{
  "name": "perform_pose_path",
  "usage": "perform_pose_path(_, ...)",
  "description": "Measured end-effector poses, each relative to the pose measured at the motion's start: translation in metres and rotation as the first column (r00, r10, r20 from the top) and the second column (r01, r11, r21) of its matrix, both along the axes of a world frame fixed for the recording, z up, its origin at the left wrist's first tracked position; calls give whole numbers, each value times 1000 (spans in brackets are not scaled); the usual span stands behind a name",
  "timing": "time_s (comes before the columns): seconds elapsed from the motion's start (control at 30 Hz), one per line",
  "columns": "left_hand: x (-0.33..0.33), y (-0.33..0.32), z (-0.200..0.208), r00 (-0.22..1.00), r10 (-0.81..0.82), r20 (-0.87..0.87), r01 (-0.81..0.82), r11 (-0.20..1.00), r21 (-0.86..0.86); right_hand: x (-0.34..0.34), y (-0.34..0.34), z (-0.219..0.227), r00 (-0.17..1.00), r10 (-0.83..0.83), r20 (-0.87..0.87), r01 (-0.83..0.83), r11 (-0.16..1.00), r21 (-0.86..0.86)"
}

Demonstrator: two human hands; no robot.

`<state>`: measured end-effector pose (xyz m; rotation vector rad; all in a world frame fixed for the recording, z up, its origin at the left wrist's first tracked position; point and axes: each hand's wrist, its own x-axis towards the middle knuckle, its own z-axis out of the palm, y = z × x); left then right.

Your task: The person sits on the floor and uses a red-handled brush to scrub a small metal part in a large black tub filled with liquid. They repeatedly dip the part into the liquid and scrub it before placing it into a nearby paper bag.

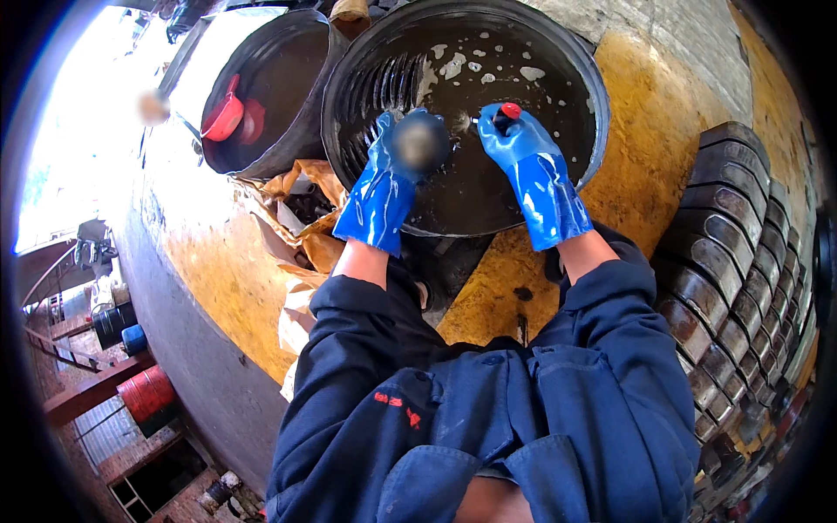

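Observation:
Both my hands wear long blue rubber gloves over a wide round black tub (558, 205) of dark, murky liquid with patches of foam. My left hand (384, 170) grips a roundish part (420, 144), pale in the middle; blur hides its kind. In my right hand (516, 144) is a tool with a red-and-black handle (510, 111), a thin shiny shaft and what looks like a pale bristly tip pointing toward the part. A short gap separates that tip from the part. Dark ribbed pieces (384, 85) lie at the tub's left side, partly in the liquid.
A second black drum (327, 65) of dark liquid stands at the upper left, with a red plastic scoop (225, 113) in it. Torn brown paper sacking (301, 235) with dark pieces lies between. Stacked dark metal blocks (711, 235) line the right. The floor (645, 113) is stained yellow.

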<state>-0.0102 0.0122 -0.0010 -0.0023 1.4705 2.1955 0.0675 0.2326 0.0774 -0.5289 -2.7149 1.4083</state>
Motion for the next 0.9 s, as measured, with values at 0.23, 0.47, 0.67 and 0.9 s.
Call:
perform_pose_path(0.23,-4,0,24,991,73,-114,-40,962,270,52,-10,-41,959,105,-264,-32,963,267)
perform_pose_path(0.47,-26,-10,19,813,-71,-579,-148,935,-323,75,-5,-63,875,223,-430,-65,933,353)
perform_pose_path(0.67,4,28,24,972,46,229,-111,953,283,72,-2,-80,879,173,-444,-18,943,331)
perform_pose_path(0.9,40,33,70,578,-702,-417,-208,368,-906,77,-1,-92,977,26,-213,56,927,371)
